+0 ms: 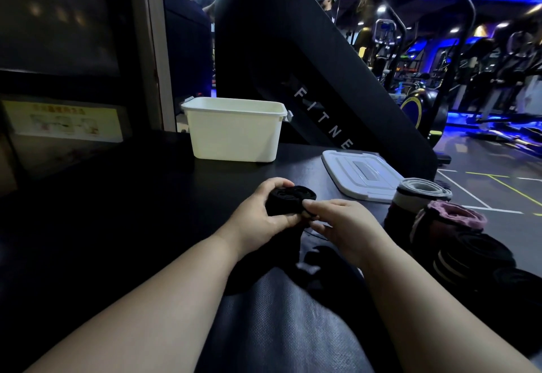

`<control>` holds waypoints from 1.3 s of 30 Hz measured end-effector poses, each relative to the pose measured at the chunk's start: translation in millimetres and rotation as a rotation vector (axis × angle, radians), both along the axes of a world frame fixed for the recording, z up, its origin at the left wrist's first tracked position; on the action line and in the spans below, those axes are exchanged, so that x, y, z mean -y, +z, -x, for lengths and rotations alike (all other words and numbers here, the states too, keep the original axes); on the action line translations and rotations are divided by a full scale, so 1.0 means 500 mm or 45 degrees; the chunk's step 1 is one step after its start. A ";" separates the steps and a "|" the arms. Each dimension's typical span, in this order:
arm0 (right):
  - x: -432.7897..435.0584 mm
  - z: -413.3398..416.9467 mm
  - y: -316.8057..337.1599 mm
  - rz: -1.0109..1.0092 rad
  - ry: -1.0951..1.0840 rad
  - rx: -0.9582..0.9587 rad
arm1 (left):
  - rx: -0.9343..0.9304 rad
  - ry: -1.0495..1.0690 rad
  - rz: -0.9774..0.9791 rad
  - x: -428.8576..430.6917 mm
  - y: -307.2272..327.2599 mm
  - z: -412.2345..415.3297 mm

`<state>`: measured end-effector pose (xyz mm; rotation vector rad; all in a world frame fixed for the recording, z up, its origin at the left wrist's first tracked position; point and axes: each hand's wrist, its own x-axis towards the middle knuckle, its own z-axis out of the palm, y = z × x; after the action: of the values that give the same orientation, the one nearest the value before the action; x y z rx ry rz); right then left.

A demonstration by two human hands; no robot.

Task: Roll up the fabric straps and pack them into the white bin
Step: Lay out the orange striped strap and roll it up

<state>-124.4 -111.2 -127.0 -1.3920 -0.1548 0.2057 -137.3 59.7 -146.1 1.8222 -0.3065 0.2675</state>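
Observation:
A partly rolled black fabric strap (289,198) sits between both hands above the dark table. My left hand (264,215) grips the roll from the left, fingers curled round it. My right hand (341,223) pinches the strap's edge at the roll's right side. The strap's loose tail (311,267) hangs down onto the table near me. The white bin (234,130) stands open farther back, beyond the hands; its inside is hidden from this angle.
The bin's white lid (362,174) lies flat to the right. Several rolled straps, one grey (422,193), one pink-edged (453,220) and dark ones (475,258), stand at the table's right edge. A large black fitness machine (308,64) rises behind the bin.

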 end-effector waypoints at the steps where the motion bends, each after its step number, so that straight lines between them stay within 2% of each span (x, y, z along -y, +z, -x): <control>1: -0.001 0.001 -0.001 -0.010 -0.010 -0.011 | -0.034 -0.063 0.039 -0.004 0.000 0.001; 7: 0.003 0.001 -0.001 0.021 -0.072 -0.028 | -0.290 -0.370 0.399 -0.012 0.005 0.010; 11: 0.013 -0.003 -0.003 -0.056 -0.081 -0.088 | -0.245 -0.380 0.397 -0.009 0.002 0.014; 14: 0.018 0.001 -0.004 0.027 0.145 -0.040 | -0.236 -0.408 0.380 -0.010 0.002 0.016; 17: 0.020 0.005 -0.005 0.025 0.270 0.005 | -0.183 -0.424 0.234 -0.015 0.010 0.020; 21: 0.019 0.005 -0.005 0.041 0.289 0.018 | -0.095 -0.407 -0.027 -0.026 0.033 0.022; 25: 0.016 0.006 -0.005 0.080 0.347 0.046 | 0.115 -0.212 -0.421 -0.041 0.055 0.019; 35: 0.008 0.004 -0.011 0.162 0.397 0.141 | 0.175 -0.214 -0.605 -0.054 0.068 0.036; 39: 0.004 0.007 -0.007 0.153 0.383 0.127 | 0.291 -0.143 -0.685 -0.051 0.066 0.036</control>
<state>-127.7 -113.1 -130.5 -1.4960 -0.4418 0.4006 -155.2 85.2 -113.1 2.2955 -0.6908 0.3373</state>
